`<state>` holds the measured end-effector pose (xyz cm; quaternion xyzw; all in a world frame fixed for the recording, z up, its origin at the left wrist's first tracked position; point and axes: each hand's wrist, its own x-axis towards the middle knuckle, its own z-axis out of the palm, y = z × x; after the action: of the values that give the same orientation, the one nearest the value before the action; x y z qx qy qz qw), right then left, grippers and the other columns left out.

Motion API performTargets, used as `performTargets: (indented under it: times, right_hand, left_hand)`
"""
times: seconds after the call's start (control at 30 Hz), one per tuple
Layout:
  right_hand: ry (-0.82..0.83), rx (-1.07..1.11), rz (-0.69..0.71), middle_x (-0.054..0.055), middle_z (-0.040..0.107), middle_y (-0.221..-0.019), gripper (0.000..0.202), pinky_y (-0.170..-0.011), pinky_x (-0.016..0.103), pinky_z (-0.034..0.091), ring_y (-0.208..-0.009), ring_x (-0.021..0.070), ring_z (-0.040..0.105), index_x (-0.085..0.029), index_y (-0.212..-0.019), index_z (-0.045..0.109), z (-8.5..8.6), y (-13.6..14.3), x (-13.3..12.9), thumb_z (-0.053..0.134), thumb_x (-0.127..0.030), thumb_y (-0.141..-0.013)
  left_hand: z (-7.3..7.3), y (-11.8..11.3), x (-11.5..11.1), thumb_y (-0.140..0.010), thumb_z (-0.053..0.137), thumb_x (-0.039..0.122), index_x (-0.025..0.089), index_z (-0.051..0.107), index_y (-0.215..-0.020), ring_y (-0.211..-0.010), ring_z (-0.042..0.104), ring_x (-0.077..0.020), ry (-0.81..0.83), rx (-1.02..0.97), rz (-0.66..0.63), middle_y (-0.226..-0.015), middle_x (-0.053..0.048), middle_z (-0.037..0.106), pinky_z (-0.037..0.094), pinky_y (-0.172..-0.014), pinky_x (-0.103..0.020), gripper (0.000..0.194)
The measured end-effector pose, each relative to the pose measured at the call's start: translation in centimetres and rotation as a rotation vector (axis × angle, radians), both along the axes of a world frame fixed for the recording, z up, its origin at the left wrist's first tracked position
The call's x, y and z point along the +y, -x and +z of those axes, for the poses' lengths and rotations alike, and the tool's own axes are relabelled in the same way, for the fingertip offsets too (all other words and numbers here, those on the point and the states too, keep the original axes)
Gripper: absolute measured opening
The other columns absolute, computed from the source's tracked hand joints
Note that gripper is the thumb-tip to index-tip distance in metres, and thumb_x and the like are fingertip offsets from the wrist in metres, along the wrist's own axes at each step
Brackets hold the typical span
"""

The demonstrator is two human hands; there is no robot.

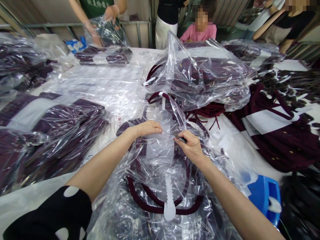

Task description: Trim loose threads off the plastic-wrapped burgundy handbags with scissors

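A maroon bag with looped handles [140, 203] lies inside a clear plastic bag [160, 146] in front of me. A white notched tag [170, 200] hangs around the handles. My left hand [150, 128] rests on the plastic near the middle, palm down, fingers stretched out together. Just right of it, my right hand [191, 145] is closed around a small dark tool [180, 137], whose thin tip is over the plastic. Plastic film rises beside the upper handle loop [162, 95].
Plastic-wrapped maroon goods lie at left [57, 116] and beyond my hands [212, 73]. Unwrapped maroon bags [287, 143] are at right, near a blue tape dispenser [267, 196]. Across the table [150, 51], a person in green [96, 6] handles plastic; other people are behind.
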<state>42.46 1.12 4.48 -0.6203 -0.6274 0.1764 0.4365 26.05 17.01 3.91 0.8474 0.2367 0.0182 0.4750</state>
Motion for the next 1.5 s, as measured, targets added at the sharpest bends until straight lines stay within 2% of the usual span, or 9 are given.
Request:
performTargets:
  times: [0.17,0.4,0.6,0.73,0.87,1.0,1.2,1.37,1.5]
  right_hand:
    - [-0.022,0.016,-0.010,-0.001,0.053,-0.068,0.010,-0.062,0.025,0.040,-0.065,0.0131,0.051,-0.020,-0.069,0.055,-0.4,0.1,0.0,0.057,-0.023,-0.078]
    - [-0.021,-0.004,-0.033,-0.001,0.051,-0.067,0.011,-0.061,0.025,0.039,-0.064,0.0130,0.049,-0.020,-0.069,0.054,-0.2,0.4,0.3,0.056,-0.025,-0.079]
    - [0.009,0.002,-0.066,-0.001,0.053,-0.068,0.010,-0.062,0.026,0.038,-0.066,0.0136,0.050,-0.020,-0.068,0.056,0.2,-0.1,1.3,0.057,-0.024,-0.077]
    - [0.011,-0.019,-0.066,-0.001,0.055,-0.069,0.008,-0.063,0.025,0.038,-0.067,0.0138,0.052,-0.020,-0.070,0.058,0.8,0.0,2.3,0.056,-0.024,-0.077]
    - [-0.004,-0.090,-0.043,0.000,0.054,-0.069,0.009,-0.063,0.025,0.038,-0.066,0.0137,0.052,-0.020,-0.070,0.057,1.5,-0.1,3.9,0.056,-0.024,-0.077]
    - [0.017,-0.197,-0.020,0.001,0.055,-0.070,0.005,-0.064,0.025,0.037,-0.068,0.0144,0.052,-0.019,-0.070,0.057,1.7,-0.4,6.2,0.058,-0.020,-0.074]
    - [0.112,-0.306,-0.040,0.000,0.056,-0.071,0.006,-0.065,0.025,0.036,-0.068,0.0140,0.052,-0.019,-0.067,0.057,0.7,-0.2,9.0,0.061,-0.015,-0.071]
    - [0.153,-0.299,0.009,-0.001,0.058,-0.070,0.006,-0.065,0.026,0.038,-0.069,0.0142,0.054,-0.018,-0.067,0.058,0.3,-0.5,10.6,0.063,-0.015,-0.070]
    - [-0.024,-0.249,0.018,0.003,0.063,-0.082,0.009,-0.073,0.029,0.043,-0.080,0.0168,0.057,-0.019,-0.081,0.061,0.5,-0.5,9.5,0.056,-0.015,-0.075]
  left_hand:
    - [0.0,1.0,0.5,-0.070,0.054,0.011,0.022,0.068,-0.078,-0.075,0.054,-0.0133,-0.201,-0.034,0.013,-0.079,-0.001,0.061,0.039,-0.076,-0.024,0.019]
    - [-0.9,0.1,1.0,-0.080,0.039,0.011,0.018,0.064,-0.083,-0.088,0.052,-0.0167,-0.471,-0.103,0.188,-0.085,-0.005,0.058,0.040,-0.083,-0.030,0.026]
    - [0.5,0.9,-2.6,-0.084,0.049,0.025,0.016,0.058,-0.099,-0.100,0.050,-0.0187,-0.605,-0.315,0.219,-0.102,-0.008,0.058,0.038,-0.091,-0.033,0.020]
    - [-0.7,0.9,-5.1,-0.078,0.060,0.031,0.015,0.056,-0.083,-0.083,0.051,-0.0192,-0.649,-0.181,0.304,-0.084,-0.006,0.057,0.040,-0.076,-0.031,0.017]
    - [-2.7,-0.2,-5.5,-0.080,0.056,0.028,0.017,0.051,-0.070,-0.067,0.047,-0.0137,-0.495,-0.120,0.602,-0.070,-0.001,0.052,0.036,-0.065,-0.025,0.016]
    - [-2.7,-0.9,-4.5,-0.077,0.056,0.026,0.017,0.047,-0.060,-0.058,0.041,-0.0107,-0.291,-0.075,0.727,-0.058,0.003,0.044,0.030,-0.058,-0.023,0.021]
    - [-1.7,-0.4,-2.8,-0.068,0.057,0.022,0.015,0.044,-0.047,-0.045,0.030,-0.0083,0.074,0.079,0.629,-0.043,0.006,0.032,0.020,-0.048,-0.024,0.026]
    - [-1.6,0.6,-2.2,-0.053,0.065,0.021,0.012,0.060,-0.058,-0.045,0.040,-0.0084,0.508,-0.060,0.612,-0.047,0.003,0.049,0.028,-0.047,-0.022,0.011]
    - [-1.6,1.0,-2.0,-0.044,0.069,0.015,0.011,0.064,-0.063,-0.053,0.051,-0.0118,0.689,-0.171,0.630,-0.056,-0.001,0.060,0.037,-0.054,-0.023,0.019]
